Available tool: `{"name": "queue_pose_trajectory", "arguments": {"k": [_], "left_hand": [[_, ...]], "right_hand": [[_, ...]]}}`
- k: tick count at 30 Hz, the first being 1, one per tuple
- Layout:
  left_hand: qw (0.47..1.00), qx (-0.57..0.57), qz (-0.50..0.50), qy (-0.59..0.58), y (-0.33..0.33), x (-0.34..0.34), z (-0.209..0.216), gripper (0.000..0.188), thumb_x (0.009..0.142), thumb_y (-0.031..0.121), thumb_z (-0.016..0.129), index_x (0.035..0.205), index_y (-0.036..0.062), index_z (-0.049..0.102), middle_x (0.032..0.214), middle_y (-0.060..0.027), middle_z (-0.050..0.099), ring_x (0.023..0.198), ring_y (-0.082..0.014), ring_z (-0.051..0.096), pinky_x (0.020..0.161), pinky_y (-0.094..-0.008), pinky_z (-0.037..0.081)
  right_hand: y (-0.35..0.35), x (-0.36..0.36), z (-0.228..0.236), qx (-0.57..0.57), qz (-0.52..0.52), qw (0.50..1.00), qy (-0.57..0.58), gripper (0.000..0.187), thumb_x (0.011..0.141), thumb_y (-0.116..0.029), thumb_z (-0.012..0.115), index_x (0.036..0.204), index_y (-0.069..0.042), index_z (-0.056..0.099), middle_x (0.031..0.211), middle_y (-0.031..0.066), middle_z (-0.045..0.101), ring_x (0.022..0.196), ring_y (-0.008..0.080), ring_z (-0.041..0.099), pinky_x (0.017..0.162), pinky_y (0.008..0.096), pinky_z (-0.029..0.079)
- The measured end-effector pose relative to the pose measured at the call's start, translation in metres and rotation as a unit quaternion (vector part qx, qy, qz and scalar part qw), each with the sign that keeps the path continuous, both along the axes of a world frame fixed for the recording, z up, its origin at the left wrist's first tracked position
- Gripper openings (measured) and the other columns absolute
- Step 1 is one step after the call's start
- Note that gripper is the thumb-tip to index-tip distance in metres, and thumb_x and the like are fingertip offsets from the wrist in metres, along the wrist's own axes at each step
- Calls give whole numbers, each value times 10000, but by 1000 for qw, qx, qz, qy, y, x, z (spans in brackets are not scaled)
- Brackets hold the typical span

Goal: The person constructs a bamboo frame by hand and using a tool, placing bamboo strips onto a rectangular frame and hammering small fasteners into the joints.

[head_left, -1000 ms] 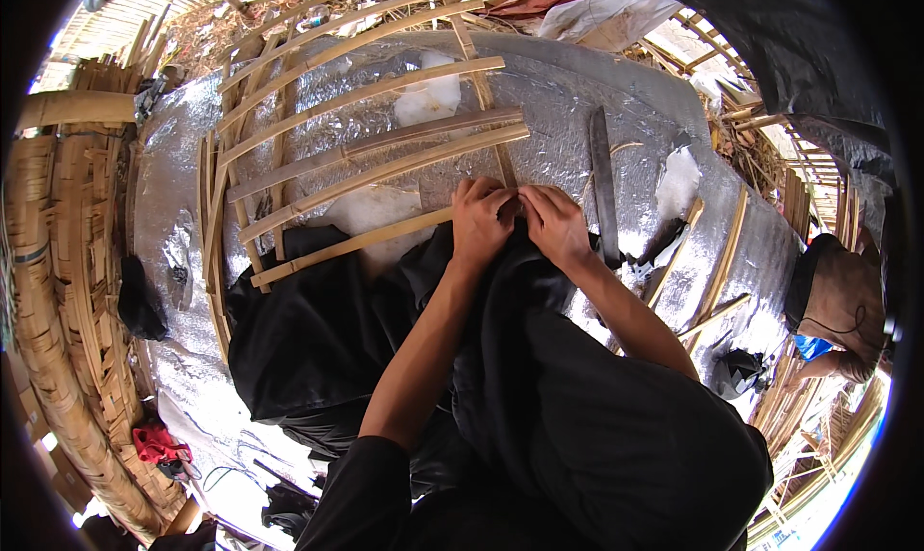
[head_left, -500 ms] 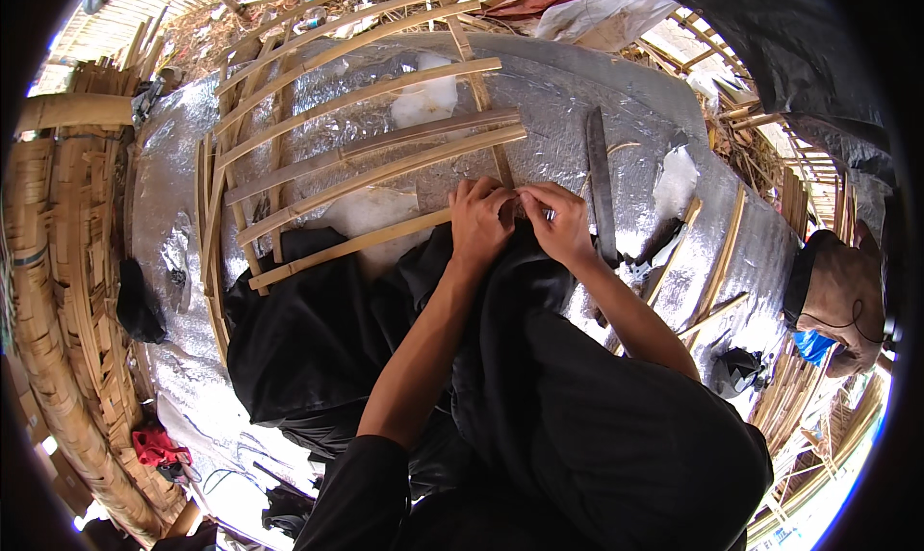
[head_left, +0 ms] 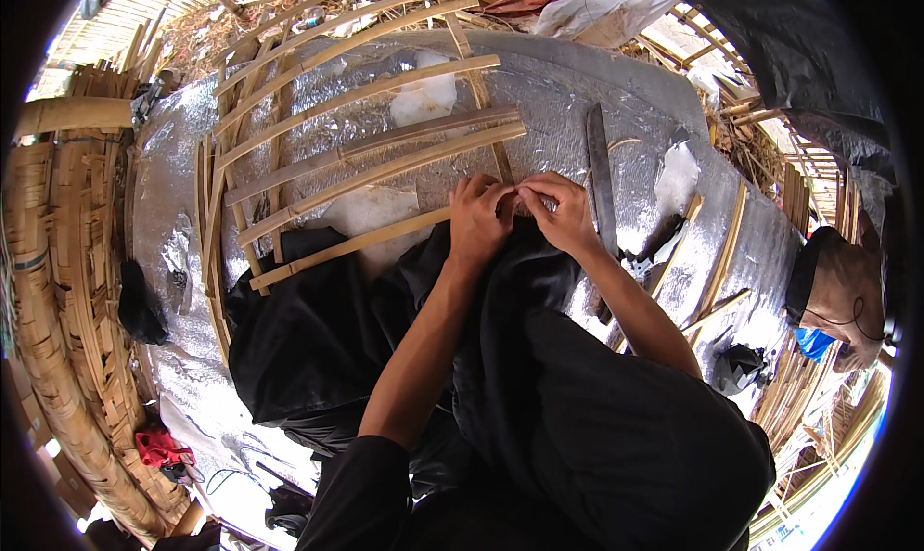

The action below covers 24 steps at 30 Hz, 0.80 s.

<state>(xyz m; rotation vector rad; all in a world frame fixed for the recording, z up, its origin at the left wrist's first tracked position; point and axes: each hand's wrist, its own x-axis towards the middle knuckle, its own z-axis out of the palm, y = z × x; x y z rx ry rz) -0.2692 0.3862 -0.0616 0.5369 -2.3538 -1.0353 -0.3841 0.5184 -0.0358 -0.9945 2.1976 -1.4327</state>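
Observation:
A lattice of split bamboo slats lies in front of me, several slats crossing thinner side strips. Its nearest slat runs over my black-clothed leg and passes under my left hand. That hand is closed around the slat's right end, at the corner with the right side strip. Right beside it, my right hand is closed in a pinch, its fingertips meeting those of the left. Whatever lies between the fingertips is too small and hidden to make out.
A long dark blade-like piece lies right of the lattice on the silvery sheet. Loose bamboo strips and a black bundle are farther right. Bamboo walling stands at the left, with a red cloth near its foot.
Both hands stay at the same corner. The right fingers have shifted slightly, the index reaching a little farther over toward the left hand. The lattice has barely moved.

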Motion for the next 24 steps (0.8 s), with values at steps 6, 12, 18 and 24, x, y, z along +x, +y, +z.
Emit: {"name": "queue_pose_trajectory", "arguments": {"k": [6,12,18,24], "left_hand": [[999,18,-20,39,-6,3,6,369,729,91,885,1065,52,737,984,-148,700,920,-376,680,843,-483,542],[999,13,-23,33,-5,4,4,369,729,89,884,1066,52,738,995,-150,703,923,-376,678,850,-486,540],[999,17,-23,33,-5,3,8,339,740,81,866,1055,58,742,993,-142,704,939,-367,673,849,-484,535],[1000,1,-15,21,-4,2,2,269,761,76,842,1016,60,756,968,-124,694,909,-348,661,836,-476,521]], "right_hand": [[4,0,2,6,3,1000,30,110,951,-69,762,1021,10,793,1018,140,776,939,288,774,823,361,603],[4,3,0,-7,-4,1000,19,87,942,-50,756,1005,10,762,1020,141,763,955,304,761,837,373,593],[4,3,1,-7,-17,999,29,68,933,-26,746,991,5,731,1003,139,747,935,316,751,832,388,591],[2,3,5,2,-21,998,62,71,936,-29,754,994,6,731,993,141,744,884,294,756,783,361,598]]}}
